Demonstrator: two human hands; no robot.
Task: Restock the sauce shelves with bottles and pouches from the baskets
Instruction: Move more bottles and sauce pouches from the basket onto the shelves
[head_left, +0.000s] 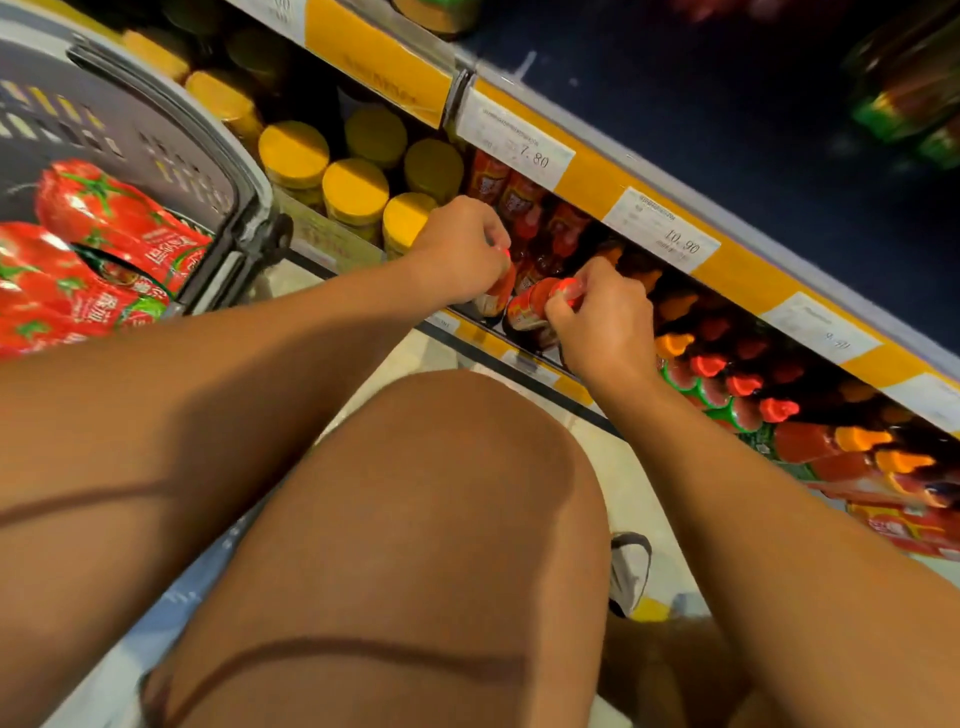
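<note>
While both arms are stretched forward over a raised knee (415, 519), a red sauce bottle is gripped in each hand at the front of the low shelf (524, 358). The left hand (460, 249) is curled around the top of one red bottle (500, 297); its fingers (496, 241) are clenched at the cap end, and the body of the bottle hangs below the knuckles, just beside the shelf's front edge. The right hand (605, 317) is closed on the neck of a second red bottle (530, 309), which is tilted with its cap toward the palm and its labelled body pointing left; the fingertips are wrapped over the red cap, so the bottle lies in front of and to the left of the fingers. The two bottles are seen close together, nearly touching.

Behind them, more red bottles (524, 208) are stood in rows on the shelf, with yellow-lidded jars (356, 189) to the left and red- and orange-capped bottles (727, 374) to the right. Price tags (519, 148) are fixed on the yellow strip above. At the left, a grey basket (156, 135) is seen holding red tomato pouches (104, 218).
</note>
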